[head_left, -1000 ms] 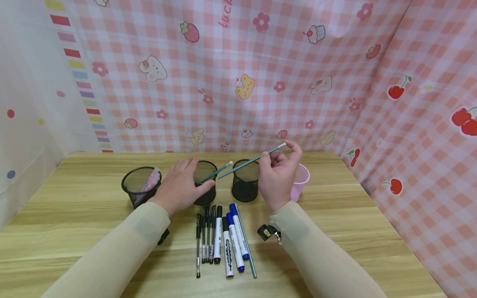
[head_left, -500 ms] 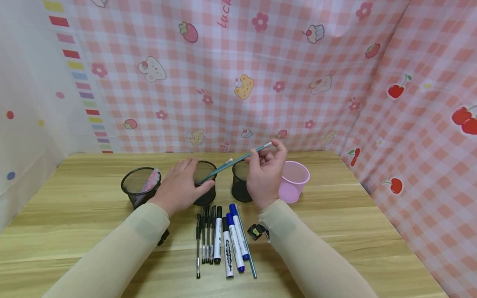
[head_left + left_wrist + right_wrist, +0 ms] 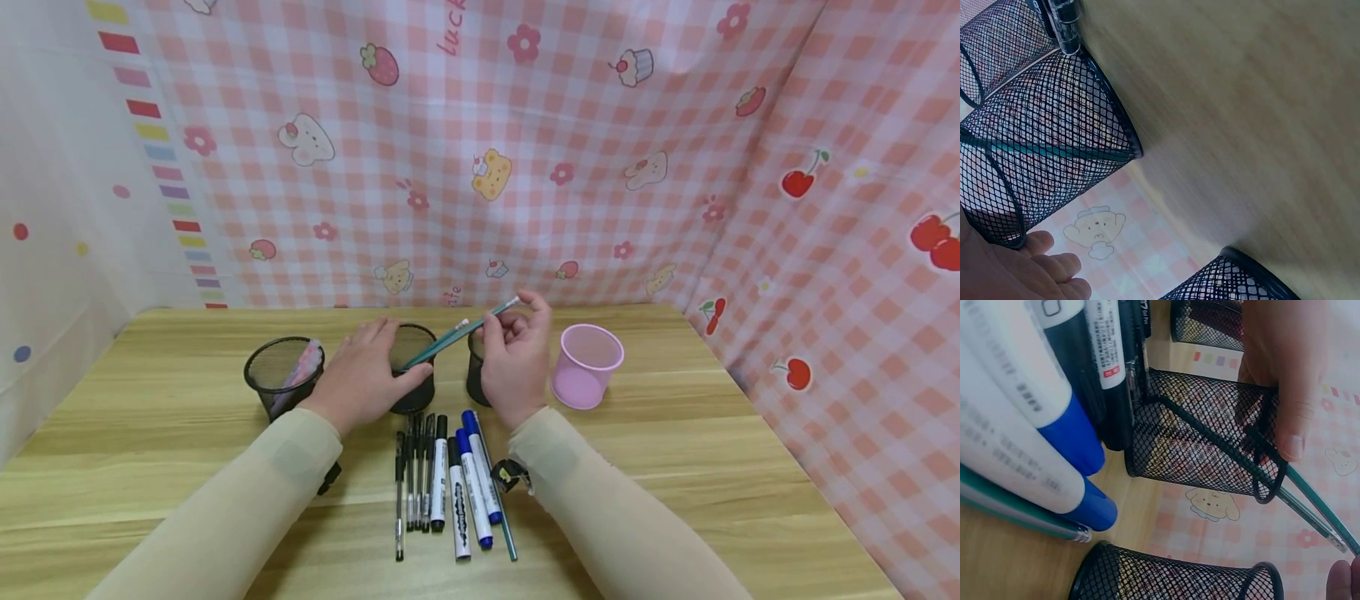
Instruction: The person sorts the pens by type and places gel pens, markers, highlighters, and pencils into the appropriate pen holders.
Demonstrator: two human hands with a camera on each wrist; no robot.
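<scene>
My left hand (image 3: pixel 360 371) holds a black mesh pen cup (image 3: pixel 412 398), its thumb across the near side at the rim. In the right wrist view, one teal pencil (image 3: pixel 1222 447) leans inside this cup, eraser end sticking out. My right hand (image 3: pixel 517 358) pinches a second teal pencil (image 3: pixel 1316 494) near its white eraser end. That pencil slants down to the left, its tip just inside the cup's mouth. The right hand partly covers another black mesh cup (image 3: pixel 476 379) in the head view.
At left, a tilted black mesh cup (image 3: pixel 262 387) contains a pinkish item (image 3: pixel 303 367). A pink cup (image 3: pixel 583 387) stands at right. Several black pens (image 3: pixel 399 492), black-capped markers (image 3: pixel 439 475), blue-capped markers (image 3: pixel 474 492) and a teal pencil (image 3: pixel 508 533) lie on the wooden table (image 3: pixel 675 442).
My right hand has moved left and slightly down, bringing its pencil from above the neighbouring cup into the mouth of the held cup. The left hand has stayed in place.
</scene>
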